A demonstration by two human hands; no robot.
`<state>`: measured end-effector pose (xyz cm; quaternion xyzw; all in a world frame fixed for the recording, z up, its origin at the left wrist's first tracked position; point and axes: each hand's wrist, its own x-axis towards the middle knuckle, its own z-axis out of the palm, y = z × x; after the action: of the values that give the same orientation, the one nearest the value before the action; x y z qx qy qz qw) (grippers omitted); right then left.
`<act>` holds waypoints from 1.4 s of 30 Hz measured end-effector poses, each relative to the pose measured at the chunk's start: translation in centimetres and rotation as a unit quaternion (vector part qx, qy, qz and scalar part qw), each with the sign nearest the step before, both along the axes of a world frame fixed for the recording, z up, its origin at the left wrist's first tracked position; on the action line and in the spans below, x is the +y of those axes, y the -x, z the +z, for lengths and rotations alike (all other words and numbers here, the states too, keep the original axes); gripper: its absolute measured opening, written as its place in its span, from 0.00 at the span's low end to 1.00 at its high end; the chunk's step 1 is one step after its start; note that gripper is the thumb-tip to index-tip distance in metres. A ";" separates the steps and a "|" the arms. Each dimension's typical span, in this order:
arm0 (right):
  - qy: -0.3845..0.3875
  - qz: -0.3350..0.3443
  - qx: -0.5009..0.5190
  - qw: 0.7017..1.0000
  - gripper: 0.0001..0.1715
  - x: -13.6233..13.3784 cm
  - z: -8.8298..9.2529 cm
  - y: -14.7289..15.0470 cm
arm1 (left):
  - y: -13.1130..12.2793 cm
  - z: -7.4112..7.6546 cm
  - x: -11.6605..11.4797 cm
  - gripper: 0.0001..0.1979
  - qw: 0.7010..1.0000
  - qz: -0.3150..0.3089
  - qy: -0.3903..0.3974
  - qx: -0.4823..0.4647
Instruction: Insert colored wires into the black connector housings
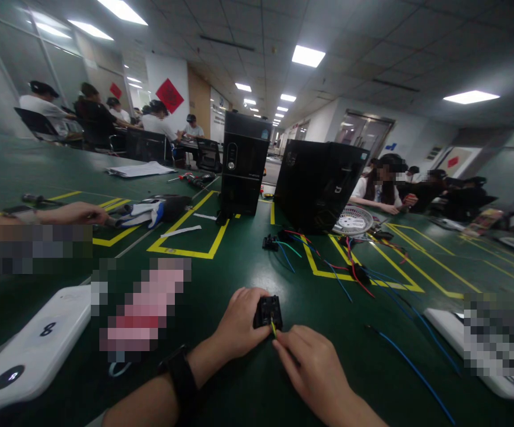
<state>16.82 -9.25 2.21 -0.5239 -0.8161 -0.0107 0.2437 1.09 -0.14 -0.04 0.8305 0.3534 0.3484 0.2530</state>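
My left hand [244, 320], with a black band on its wrist, grips a small black block-shaped electrical part [269, 309] at its left side, low over the green table. My right hand [307, 356] pinches a short yellow-green wire [274, 327] between thumb and forefinger. The wire's upper end meets the near face of the black part; whether it sits inside cannot be made out. Beyond my hands lies another small black connector [270, 242] with blue and green wires. A loose blue wire [412, 362] curves across the table to the right of my right hand.
Two black computer cases [245, 166] stand at the back. Red and blue wires [358, 273] and a white round basket [353, 220] lie to the right. White devices flank me, one at left [34, 350]. Another person's hand [83, 213] reaches in from the left.
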 end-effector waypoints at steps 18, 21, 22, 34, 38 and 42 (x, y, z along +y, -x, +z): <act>0.033 -0.044 0.016 0.998 0.10 0.6 1.6 -1.5 | 0.1 0.2 -0.1 0.18 1.000 -0.003 0.005 0.010; 0.033 -0.006 0.005 0.999 0.10 0.3 1.0 -0.8 | 0.0 0.2 -0.2 0.18 1.000 -0.003 0.002 0.006; 0.033 0.001 0.001 0.999 0.10 0.2 0.8 -0.6 | 0.0 0.1 -0.1 0.17 1.000 -0.003 0.002 0.005; 0.046 -0.058 0.001 0.997 0.11 0.7 1.9 -1.9 | 0.1 0.2 -0.1 0.18 1.000 -0.007 -0.009 0.017; 0.101 -0.062 0.023 0.993 0.12 0.6 1.9 -1.4 | 0.1 0.2 -0.1 0.17 1.000 -0.005 -0.010 0.016; 0.162 -0.077 0.020 0.984 0.14 0.4 1.8 -0.9 | 0.0 0.3 -0.2 0.17 1.000 -0.003 -0.007 0.013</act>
<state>17.75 -8.86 4.06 -0.6176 -0.7593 0.1141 0.1704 1.05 -0.38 0.24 0.8379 0.3519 0.3390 0.2433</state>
